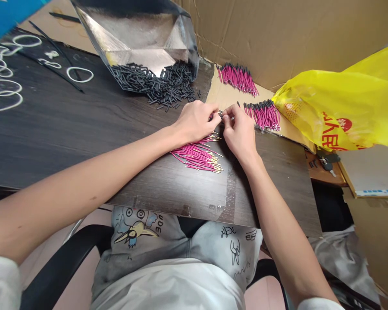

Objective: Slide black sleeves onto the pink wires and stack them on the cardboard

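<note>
The loose pile of thin magenta wires with pale golden tips [198,157] lies at the centre of the frame, on the broad dark wood-grain table [278,181]; on that table, the crumpled yellow plastic bag with red print [349,103] fills the right of the frame, and the black packet with a silvery lining [142,26] gapes at the upper middle, its heap of short black tubes [158,84] spilling towards the hands.

The left hand [198,120] is the nearer to the pile; it sits just above it in the frame, its wrist crossing over the pile's upper edge; the right hand [241,131] stands above and to the right of the golden ends, apart from them; the wires' long axis runs roughly left to right, dipping slightly towards the lower right, so the golden tips point to the right side of the frame, below the gap between the hands.

The hands meet fingertip to fingertip; the left is curled round a bit of magenta wire [211,117], while the right thumb and forefinger pinch at a small dark piece [221,115], too small to identify; I cannot tell whether the fingers touch.

To the right of the right hand lies a black-capped magenta bundle [263,115].
</note>
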Available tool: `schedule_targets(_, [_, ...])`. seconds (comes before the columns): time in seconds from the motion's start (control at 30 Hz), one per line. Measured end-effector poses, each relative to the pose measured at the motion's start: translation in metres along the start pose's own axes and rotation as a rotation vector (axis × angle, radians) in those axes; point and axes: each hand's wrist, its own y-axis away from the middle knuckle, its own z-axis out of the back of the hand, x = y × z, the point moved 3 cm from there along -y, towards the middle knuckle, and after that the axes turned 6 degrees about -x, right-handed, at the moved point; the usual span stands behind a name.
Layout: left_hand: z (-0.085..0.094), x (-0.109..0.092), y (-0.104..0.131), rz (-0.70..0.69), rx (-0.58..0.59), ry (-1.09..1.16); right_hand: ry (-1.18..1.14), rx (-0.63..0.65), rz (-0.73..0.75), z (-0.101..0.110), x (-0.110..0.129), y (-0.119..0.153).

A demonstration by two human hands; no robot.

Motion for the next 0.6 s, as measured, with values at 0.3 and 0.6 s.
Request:
schedule_targets(0.3, [0.0017,-0.0014,0.0013,-0.012,0.031,-0.006,0.009,-0.04,-0.002,-0.0007,-0.0053,-0.0007])
schedule_targets(0.6, [0.0004,0.0005,0.001,-0.016,0.053,-0.003,0.001,-0.041,-0.018,-0.001,-0.0047,-0.0001])
